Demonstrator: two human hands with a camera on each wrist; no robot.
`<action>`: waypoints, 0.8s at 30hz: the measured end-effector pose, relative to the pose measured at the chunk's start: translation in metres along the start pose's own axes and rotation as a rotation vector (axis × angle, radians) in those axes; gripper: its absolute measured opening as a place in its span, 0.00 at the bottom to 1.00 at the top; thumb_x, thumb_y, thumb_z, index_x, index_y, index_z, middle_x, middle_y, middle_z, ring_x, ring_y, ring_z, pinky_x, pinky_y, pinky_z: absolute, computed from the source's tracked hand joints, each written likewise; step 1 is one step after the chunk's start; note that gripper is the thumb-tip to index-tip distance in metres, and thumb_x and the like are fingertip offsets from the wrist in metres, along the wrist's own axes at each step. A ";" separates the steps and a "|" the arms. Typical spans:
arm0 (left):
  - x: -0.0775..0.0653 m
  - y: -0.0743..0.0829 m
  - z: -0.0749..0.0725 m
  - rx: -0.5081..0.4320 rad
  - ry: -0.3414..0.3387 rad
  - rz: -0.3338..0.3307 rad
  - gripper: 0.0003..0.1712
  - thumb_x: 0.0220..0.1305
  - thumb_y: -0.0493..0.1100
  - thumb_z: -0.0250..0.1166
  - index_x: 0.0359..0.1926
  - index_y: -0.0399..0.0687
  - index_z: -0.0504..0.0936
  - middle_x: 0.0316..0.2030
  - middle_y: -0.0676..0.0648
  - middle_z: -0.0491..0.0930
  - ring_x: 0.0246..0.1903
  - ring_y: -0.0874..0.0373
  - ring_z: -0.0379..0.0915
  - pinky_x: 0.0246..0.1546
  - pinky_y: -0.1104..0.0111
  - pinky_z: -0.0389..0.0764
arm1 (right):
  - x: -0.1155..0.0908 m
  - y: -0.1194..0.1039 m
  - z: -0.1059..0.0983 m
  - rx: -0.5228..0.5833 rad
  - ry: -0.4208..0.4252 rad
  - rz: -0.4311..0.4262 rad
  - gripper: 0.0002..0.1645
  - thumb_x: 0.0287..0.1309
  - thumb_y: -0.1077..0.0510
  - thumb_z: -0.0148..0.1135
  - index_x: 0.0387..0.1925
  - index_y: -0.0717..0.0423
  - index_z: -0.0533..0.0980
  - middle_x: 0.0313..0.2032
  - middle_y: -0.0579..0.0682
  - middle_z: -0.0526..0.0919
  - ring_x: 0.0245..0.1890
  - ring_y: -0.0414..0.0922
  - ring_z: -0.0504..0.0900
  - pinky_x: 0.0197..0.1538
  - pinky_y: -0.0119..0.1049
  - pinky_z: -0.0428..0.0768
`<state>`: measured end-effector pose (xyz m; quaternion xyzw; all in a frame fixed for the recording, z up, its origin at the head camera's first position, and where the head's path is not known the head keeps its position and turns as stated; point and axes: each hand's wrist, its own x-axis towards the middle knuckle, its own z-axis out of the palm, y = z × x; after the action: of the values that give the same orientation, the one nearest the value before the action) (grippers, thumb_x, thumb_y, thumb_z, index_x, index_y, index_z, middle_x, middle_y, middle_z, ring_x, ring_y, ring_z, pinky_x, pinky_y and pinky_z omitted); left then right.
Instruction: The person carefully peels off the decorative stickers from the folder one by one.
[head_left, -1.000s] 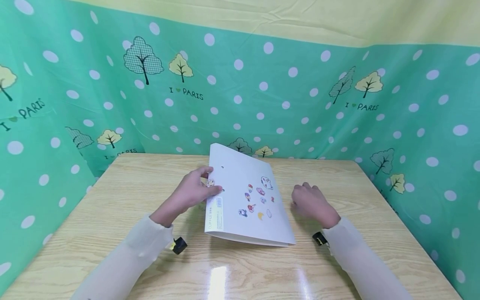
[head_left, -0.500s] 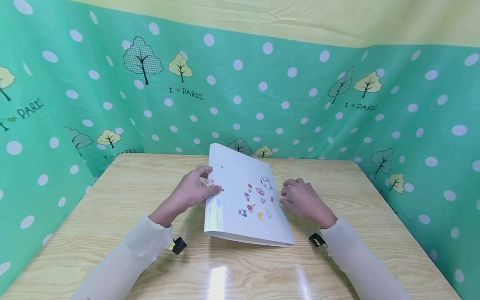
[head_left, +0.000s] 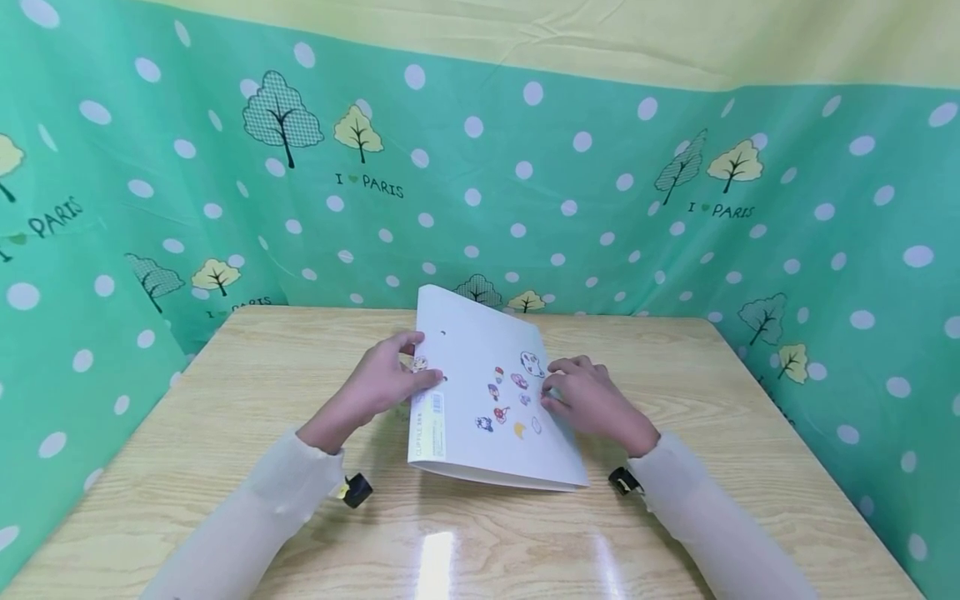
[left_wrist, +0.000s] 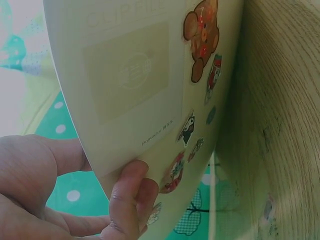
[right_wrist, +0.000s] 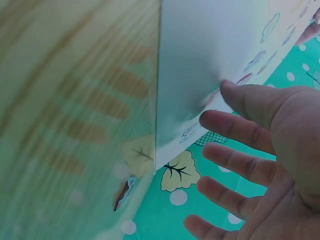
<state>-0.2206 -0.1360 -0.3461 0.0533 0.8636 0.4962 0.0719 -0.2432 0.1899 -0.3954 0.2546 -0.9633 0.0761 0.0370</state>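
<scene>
A white clip-file folder [head_left: 480, 333], its front dotted with small cartoon stickers, stands tilted over the table. My left hand [head_left: 390, 375] grips its left edge, the spine side, between thumb and fingers. In the left wrist view, the fingertips [left_wrist: 131, 182] bend against the folder's other side, which carries a brown bear sticker [left_wrist: 202, 37]. My right hand [head_left: 592, 400] is at the folder's right edge. The right wrist view has its thumb [right_wrist: 250, 97] at the cover, seemingly touching it; the other fingers are spread and hold nothing.
A wood-grain table [head_left: 300, 342] spreads beneath the folder and both arms. Green dotted cloth [head_left: 465, 167] hangs behind the table and along its sides. Small black devices [head_left: 356, 490] sit at both wrists.
My right hand has moved left from the bare table to the folder's right edge, its fingers loosening from a more curled pose. The left hand and folder have stayed nearly still.
</scene>
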 end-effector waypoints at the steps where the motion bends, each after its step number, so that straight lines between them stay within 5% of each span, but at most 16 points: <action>1: 0.000 0.000 0.000 0.003 0.000 0.001 0.47 0.65 0.43 0.71 0.78 0.38 0.57 0.69 0.35 0.65 0.38 0.51 0.82 0.34 0.65 0.85 | 0.000 -0.001 0.000 0.001 -0.004 0.001 0.09 0.67 0.49 0.68 0.44 0.46 0.87 0.64 0.57 0.78 0.63 0.62 0.71 0.56 0.64 0.72; 24: 0.001 -0.001 0.001 -0.023 -0.013 0.034 0.48 0.64 0.41 0.72 0.78 0.35 0.56 0.68 0.33 0.65 0.38 0.52 0.81 0.34 0.65 0.85 | 0.010 -0.006 0.004 -0.076 -0.010 -0.017 0.04 0.63 0.53 0.71 0.37 0.44 0.90 0.60 0.53 0.81 0.63 0.63 0.71 0.59 0.68 0.69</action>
<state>-0.2216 -0.1355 -0.3472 0.0705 0.8563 0.5069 0.0695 -0.2491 0.1791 -0.3976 0.2614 -0.9636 0.0379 0.0424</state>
